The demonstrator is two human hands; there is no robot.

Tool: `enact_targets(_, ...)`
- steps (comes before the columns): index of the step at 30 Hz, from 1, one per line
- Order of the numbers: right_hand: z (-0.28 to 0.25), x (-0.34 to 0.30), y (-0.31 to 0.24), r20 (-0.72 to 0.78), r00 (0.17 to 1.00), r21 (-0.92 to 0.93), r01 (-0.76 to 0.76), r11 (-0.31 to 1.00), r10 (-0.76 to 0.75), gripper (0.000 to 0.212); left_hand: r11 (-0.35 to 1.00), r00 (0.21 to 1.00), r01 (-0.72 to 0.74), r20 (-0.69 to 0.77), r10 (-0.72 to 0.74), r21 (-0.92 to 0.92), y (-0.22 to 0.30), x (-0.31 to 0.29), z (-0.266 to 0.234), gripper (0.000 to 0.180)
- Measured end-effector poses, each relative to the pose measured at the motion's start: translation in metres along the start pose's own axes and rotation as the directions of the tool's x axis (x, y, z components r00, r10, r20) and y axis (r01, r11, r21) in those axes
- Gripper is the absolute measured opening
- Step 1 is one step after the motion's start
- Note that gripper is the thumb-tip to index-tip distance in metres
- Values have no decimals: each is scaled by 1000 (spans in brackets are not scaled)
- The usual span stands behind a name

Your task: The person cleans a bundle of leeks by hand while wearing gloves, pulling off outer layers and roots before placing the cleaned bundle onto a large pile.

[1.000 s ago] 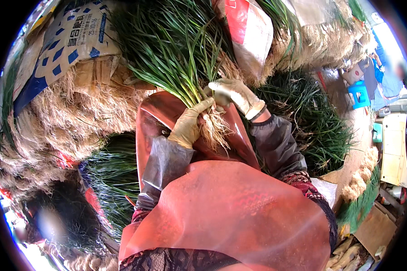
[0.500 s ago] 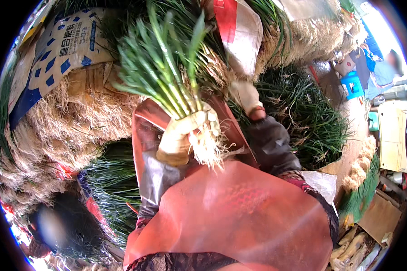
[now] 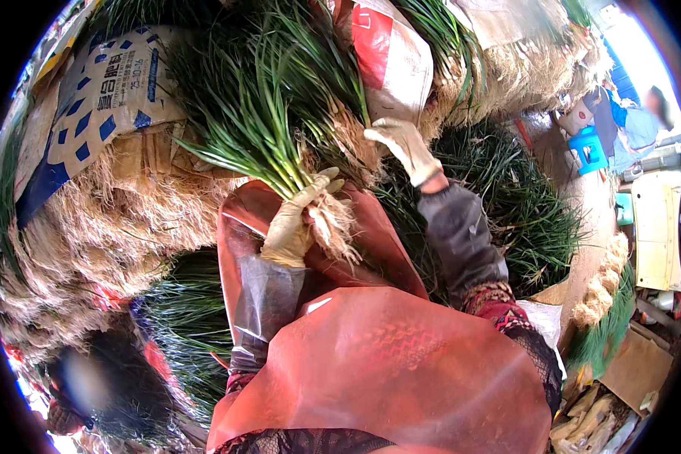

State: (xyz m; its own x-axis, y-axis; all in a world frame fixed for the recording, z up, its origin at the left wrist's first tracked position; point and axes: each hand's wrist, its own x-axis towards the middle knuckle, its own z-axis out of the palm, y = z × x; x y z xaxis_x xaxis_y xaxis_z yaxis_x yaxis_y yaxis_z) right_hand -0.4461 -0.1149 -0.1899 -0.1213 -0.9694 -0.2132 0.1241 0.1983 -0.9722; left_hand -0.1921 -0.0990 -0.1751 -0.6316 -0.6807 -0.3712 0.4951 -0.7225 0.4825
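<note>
My left hand [image 3: 291, 227], in a cream glove, is closed around a bunch of green onions [image 3: 280, 155] above my lap. Their long green leaves fan up and to the left, and the pale roots [image 3: 333, 227] hang out on the right side of the fist. My right hand [image 3: 407, 147], also gloved, is held out with its fingers stretched to the left and nothing visible in it. Just left of it, more onions with pale root ends [image 3: 356, 140] lie in a heap, whose leaves partly sit behind the held bunch.
A red apron [image 3: 401, 356] covers my lap. Stacked bundles with root ends outward [image 3: 129, 204] stand at left under a printed sack [image 3: 106, 91]. Another sack [image 3: 390, 60] lies ahead. Loose greens [image 3: 507, 204] are heaped at right, beyond them a blue plastic stool [image 3: 588, 150] and a person [image 3: 639, 125].
The held bunch has tilted left and dropped slightly toward my lap. My right hand has turned, its fingers now stretching left toward the heap.
</note>
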Motion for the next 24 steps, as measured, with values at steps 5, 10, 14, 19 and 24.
enact_targets(5, 55, -63, 6, 276, 960, 313, -134, 940, 45, 29, 994, 998, 39, 51, -34, -105, -22, 15, 9, 18)
enact_targets(10, 63, -37, 11, 177, 965, -20, 200, 980, -193, 26, 999, 992, -24, -127, 29, 41, -22, 0, 18, 18)
enact_targets(14, 67, -39, 0, 78, 829, -943, 241, 228, -554, 31, 916, 960, 12, -261, 102, 402, -20, -2, 16, 12)
enact_targets(19, 59, -30, 2, 234, 907, -947, 294, 128, -351, 22, 883, 959, 2, -252, 132, 470, -34, 2, 12, 12)
enact_targets(24, 49, -22, 15, 27, 769, -925, 261, 275, -639, 17, 959, 987, -86, -110, 120, 272, -20, 4, 9, 17)
